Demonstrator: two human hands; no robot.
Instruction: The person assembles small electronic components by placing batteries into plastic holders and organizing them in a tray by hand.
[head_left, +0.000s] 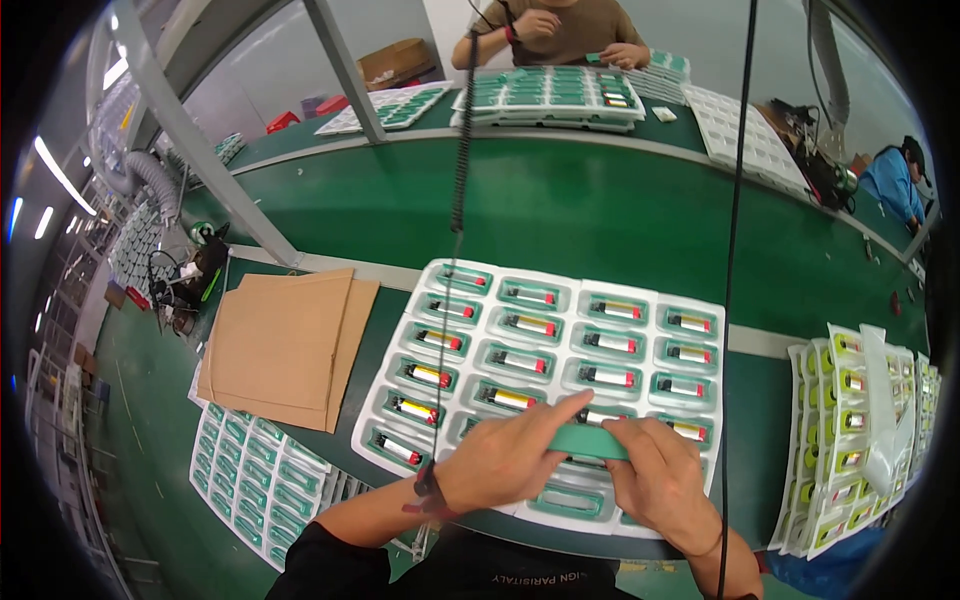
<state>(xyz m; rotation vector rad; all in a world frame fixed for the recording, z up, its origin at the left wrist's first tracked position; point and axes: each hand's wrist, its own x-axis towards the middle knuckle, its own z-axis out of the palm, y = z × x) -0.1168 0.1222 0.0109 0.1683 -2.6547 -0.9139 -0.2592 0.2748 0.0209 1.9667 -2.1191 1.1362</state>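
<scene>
Both hands are at a slim green plastic shell (588, 441), held level above the near part of a white moulded tray (565, 350). My left hand (505, 462) is closed on its left end, index finger stretched along the top. Around the right end, my right hand (658, 482) has its fingers wrapped. Green shells fill the tray's pockets, most with a small cylinder, silver or yellow with a red end, inside. One near shell (567, 502) shows no cylinder. My hands hide several pockets. A strap (430, 490) circles my left wrist.
Cardboard sheets (275, 345) lie left of the tray, above another tray of green shells (245, 475). Upright trays with lime-green pieces (850, 440) stand at right. A black cable (737, 200) and a coiled cord (461, 150) hang down. Across the green belt (560, 200), a person handles similar trays.
</scene>
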